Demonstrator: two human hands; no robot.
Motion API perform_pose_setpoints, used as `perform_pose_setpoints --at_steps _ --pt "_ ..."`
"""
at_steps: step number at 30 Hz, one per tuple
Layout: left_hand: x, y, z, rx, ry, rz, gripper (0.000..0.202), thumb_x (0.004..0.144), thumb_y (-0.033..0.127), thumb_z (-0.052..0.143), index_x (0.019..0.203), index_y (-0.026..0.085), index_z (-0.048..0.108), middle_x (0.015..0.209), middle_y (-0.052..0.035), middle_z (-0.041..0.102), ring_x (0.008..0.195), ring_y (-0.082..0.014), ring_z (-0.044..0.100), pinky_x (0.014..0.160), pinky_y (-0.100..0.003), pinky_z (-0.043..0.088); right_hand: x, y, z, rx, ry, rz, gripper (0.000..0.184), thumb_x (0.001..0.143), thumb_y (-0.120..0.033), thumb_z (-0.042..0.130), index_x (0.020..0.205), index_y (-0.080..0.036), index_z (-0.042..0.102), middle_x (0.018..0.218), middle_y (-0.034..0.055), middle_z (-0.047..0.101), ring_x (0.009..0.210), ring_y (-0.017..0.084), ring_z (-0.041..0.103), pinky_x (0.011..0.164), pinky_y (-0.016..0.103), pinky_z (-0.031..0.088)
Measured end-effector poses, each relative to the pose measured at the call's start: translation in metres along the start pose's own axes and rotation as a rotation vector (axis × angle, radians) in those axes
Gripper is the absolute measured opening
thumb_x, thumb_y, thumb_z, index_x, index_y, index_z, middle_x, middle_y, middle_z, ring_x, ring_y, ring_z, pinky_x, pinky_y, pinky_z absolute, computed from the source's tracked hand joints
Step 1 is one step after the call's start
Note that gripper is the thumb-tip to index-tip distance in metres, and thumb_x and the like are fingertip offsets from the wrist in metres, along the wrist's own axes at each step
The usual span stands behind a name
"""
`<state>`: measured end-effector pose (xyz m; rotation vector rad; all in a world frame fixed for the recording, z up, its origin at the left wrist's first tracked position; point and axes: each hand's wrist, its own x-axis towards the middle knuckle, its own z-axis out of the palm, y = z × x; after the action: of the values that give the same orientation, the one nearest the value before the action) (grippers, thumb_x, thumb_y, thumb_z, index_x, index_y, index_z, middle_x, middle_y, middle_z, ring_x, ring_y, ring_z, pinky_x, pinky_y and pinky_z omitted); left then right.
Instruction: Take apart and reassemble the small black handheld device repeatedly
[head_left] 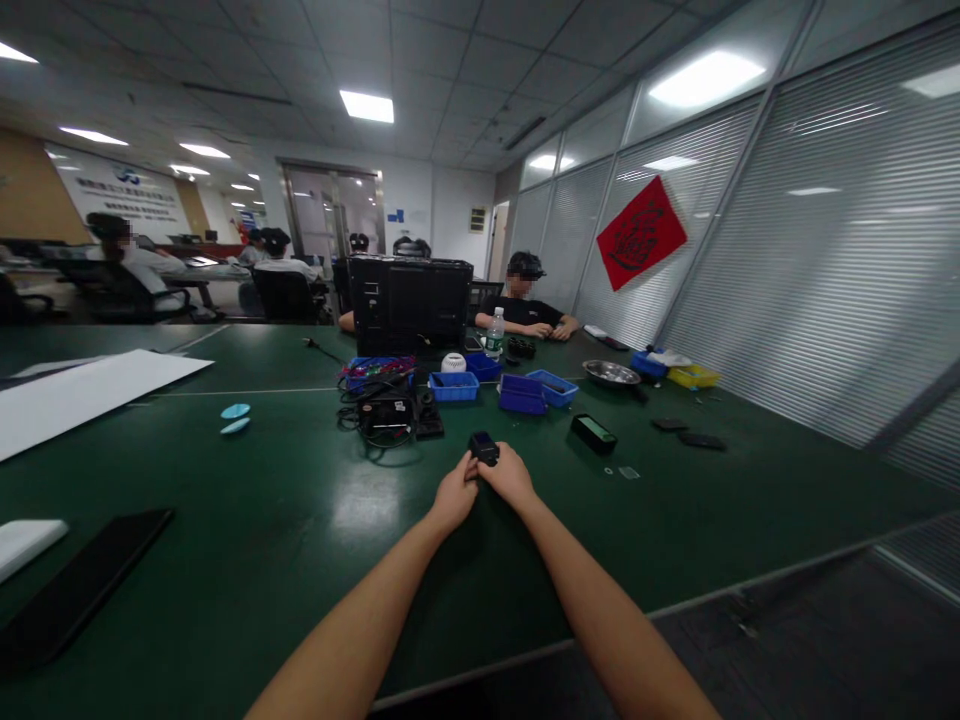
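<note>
Both of my arms reach out over a dark green table (pixel 247 540). My left hand (pixel 454 495) and my right hand (pixel 510 476) meet in the middle, fingers closed around a small black boxy device (pixel 484 447) that they hold just above the table. Beyond it lies a tangle of black cables with a black unit (pixel 386 412). To the right of my hands rests a flat black item with a green face (pixel 594 433).
Blue bins (pixel 453 386) (pixel 523 394), a yellow tray (pixel 694 376), a metal bowl (pixel 611 373) and a black computer case (pixel 410 301) stand further back. A seated person (pixel 527 308) works across the table. White sheet (pixel 82 393) at left; a black slab (pixel 82 580) near left.
</note>
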<state>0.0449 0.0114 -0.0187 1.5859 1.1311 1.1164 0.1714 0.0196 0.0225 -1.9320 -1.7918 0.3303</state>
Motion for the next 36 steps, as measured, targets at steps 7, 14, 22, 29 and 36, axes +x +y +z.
perform_pose_setpoints --at_steps 7,14,22,29,36 --pt "-0.002 -0.003 0.000 -0.044 0.010 -0.027 0.060 0.068 0.003 0.045 0.126 0.016 0.040 0.115 -0.0083 0.059 0.094 -0.0113 0.059 0.089 -0.028 0.045 0.017 0.039 -0.024 -0.111 0.136 0.213 0.041 0.072 -0.041 0.051 0.101 -0.012 0.056 0.097 0.0145 0.059 0.089 0.025 0.055 0.070 0.031 0.040" --pt "-0.005 0.006 -0.003 0.012 0.005 -0.015 0.049 0.071 0.005 0.045 0.119 0.016 0.046 0.106 -0.0076 0.062 0.089 -0.0112 0.060 0.086 -0.027 0.046 0.018 0.051 -0.044 -0.043 0.299 0.266 0.049 0.069 -0.050 0.052 0.101 -0.013 0.059 0.101 0.0167 0.053 0.096 0.029 0.049 0.075 0.036 0.040" --pt "-0.005 0.004 -0.003 0.035 0.056 0.020 0.045 0.072 0.010 0.046 0.117 0.017 0.048 0.105 -0.0073 0.061 0.087 -0.0114 0.059 0.085 -0.028 0.045 0.016 0.042 -0.044 0.927 0.433 0.073 0.045 0.076 -0.053 0.044 0.098 -0.015 0.052 0.076 0.0066 0.059 0.063 0.017 0.055 0.053 0.028 0.042" --pt "-0.005 0.009 -0.008 0.170 0.335 0.058 0.055 0.073 0.021 0.051 0.126 0.019 0.039 0.127 -0.0109 0.045 0.104 -0.0182 0.052 0.080 -0.029 0.047 0.011 0.024 -0.016 1.252 -0.610 0.334 0.033 0.088 -0.038 0.025 0.086 -0.014 0.048 0.053 0.0055 0.058 0.036 0.010 0.048 0.030 0.017 0.028" --pt "-0.006 0.012 -0.010 0.399 0.307 0.116 0.049 0.075 0.026 0.050 0.123 0.017 0.044 0.130 -0.0092 0.044 0.123 -0.0199 0.036 0.104 -0.035 0.027 0.008 0.030 -0.015 0.636 -0.464 0.182 0.025 0.084 -0.030 0.035 0.072 -0.014 0.051 0.050 0.0035 0.056 0.043 0.013 0.056 0.040 0.019 0.037"
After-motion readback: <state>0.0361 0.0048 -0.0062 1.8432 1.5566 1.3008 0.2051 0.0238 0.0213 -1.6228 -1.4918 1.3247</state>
